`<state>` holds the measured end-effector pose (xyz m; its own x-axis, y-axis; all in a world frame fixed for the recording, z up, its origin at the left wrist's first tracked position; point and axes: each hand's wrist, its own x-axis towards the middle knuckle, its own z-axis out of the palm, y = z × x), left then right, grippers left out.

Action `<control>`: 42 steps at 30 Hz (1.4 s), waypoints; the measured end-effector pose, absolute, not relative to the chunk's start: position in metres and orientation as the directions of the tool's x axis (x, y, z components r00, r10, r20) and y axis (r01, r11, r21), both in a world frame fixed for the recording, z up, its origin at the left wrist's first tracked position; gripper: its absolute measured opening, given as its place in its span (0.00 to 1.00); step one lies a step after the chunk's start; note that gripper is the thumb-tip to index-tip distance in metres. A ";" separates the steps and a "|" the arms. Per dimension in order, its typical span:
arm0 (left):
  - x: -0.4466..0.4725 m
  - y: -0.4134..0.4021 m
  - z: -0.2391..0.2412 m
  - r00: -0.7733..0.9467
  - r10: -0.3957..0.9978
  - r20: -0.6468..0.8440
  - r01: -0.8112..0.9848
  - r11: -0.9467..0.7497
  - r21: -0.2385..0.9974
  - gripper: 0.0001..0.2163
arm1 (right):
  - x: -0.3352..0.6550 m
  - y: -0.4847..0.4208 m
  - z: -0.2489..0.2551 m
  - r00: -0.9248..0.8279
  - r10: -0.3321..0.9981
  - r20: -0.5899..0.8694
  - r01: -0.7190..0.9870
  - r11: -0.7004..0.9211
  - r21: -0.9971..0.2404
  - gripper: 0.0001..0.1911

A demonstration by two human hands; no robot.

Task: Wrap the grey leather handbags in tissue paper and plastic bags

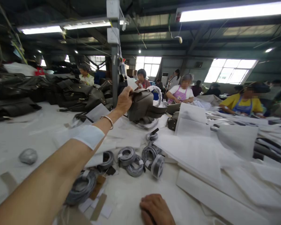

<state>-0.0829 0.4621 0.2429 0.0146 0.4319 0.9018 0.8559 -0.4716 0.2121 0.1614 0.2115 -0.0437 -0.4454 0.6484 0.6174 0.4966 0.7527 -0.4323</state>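
My left hand (124, 100) reaches far forward over the white table (21, 131) and is closed on the top edge of a grey-brown handbag (141, 106), which is lifted a little above the table. A bracelet and a white patch sit on that arm. My right hand (156, 210) rests on the table near the bottom edge, fingers curled under, with nothing visible in it. Several rolled grey straps (140, 157) lie between the two hands.
White fabric sheets (201, 150) pile up on the right. Dark bags (67, 90) are heaped at the back left. A grey pillar (115, 62) stands behind the handbag. Several people sit working at the far side. A crumpled grey wad (28, 156) lies at left.
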 end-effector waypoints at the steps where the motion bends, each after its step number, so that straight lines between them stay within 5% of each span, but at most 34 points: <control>1: -0.088 0.443 0.260 -0.001 0.395 0.919 0.842 -0.495 0.213 0.08 | 0.161 0.211 -0.040 -0.431 0.658 0.617 0.470 0.747 -0.469 0.12; 5: -0.100 0.364 0.303 -0.184 0.330 0.926 0.564 -0.736 0.375 0.06 | 0.158 0.200 -0.021 -0.230 0.870 0.437 0.379 0.493 -0.783 0.11; 8: -0.099 0.308 0.301 -0.402 0.519 0.754 0.035 -0.814 0.579 0.12 | 0.154 0.185 0.006 -0.027 0.989 0.146 0.088 0.148 -0.985 0.30; 10: -0.095 0.272 0.284 -0.456 0.654 0.604 -0.223 -0.741 0.634 0.18 | 0.156 0.169 0.031 0.012 1.000 0.015 -0.241 0.018 -0.970 0.42; 12: -0.090 0.237 0.259 -0.463 0.713 0.528 -0.312 -0.688 0.656 0.21 | 0.163 0.147 0.059 0.008 1.000 0.003 -0.493 0.007 -0.870 0.43; 16: -0.089 0.181 0.226 -0.466 0.767 0.441 -0.394 -0.626 0.672 0.23 | 0.189 0.103 0.096 0.025 0.999 -0.026 -0.538 -0.008 -0.843 0.41; 19: -0.094 0.150 0.234 -0.470 0.751 0.464 -0.346 -0.640 0.686 0.21 | 0.208 0.078 0.094 0.089 0.982 -0.164 -0.377 -0.119 -0.918 0.45; 22: -0.082 0.118 0.253 -0.393 0.689 0.609 -0.060 -0.680 0.731 0.12 | 0.215 0.059 0.087 0.140 0.961 -0.238 -0.403 -0.164 -0.901 0.44; 27: -0.012 0.056 0.234 0.166 0.648 0.744 0.441 -0.723 0.532 0.04 | 0.205 0.036 0.099 -0.037 0.986 -0.160 -0.610 -0.150 -0.778 0.37; 31: 0.029 0.028 0.174 0.711 0.544 0.446 0.435 -0.838 0.329 0.22 | 0.218 0.023 0.092 -0.036 0.988 -0.150 -0.437 -0.150 -0.887 0.38; 34: 0.015 0.022 0.133 0.805 0.500 0.318 0.438 -0.863 0.251 0.33 | 0.245 0.008 0.068 0.090 0.974 -0.207 -0.275 -0.175 -0.945 0.38; 37: -0.028 0.023 0.108 0.784 0.568 0.251 0.537 -0.823 0.186 0.39 | 0.263 -0.014 0.054 0.243 0.970 -0.016 0.149 -0.054 -0.987 0.39; 40: -0.069 0.026 0.094 0.712 0.647 0.272 0.664 -0.747 0.041 0.44 | 0.253 -0.031 0.063 -0.062 0.944 0.324 0.638 0.287 -0.714 0.40; 42: -0.085 0.029 0.088 0.671 0.671 0.316 0.716 -0.697 -0.037 0.44 | 0.236 -0.032 0.074 -0.356 0.845 0.399 0.745 0.514 -0.425 0.44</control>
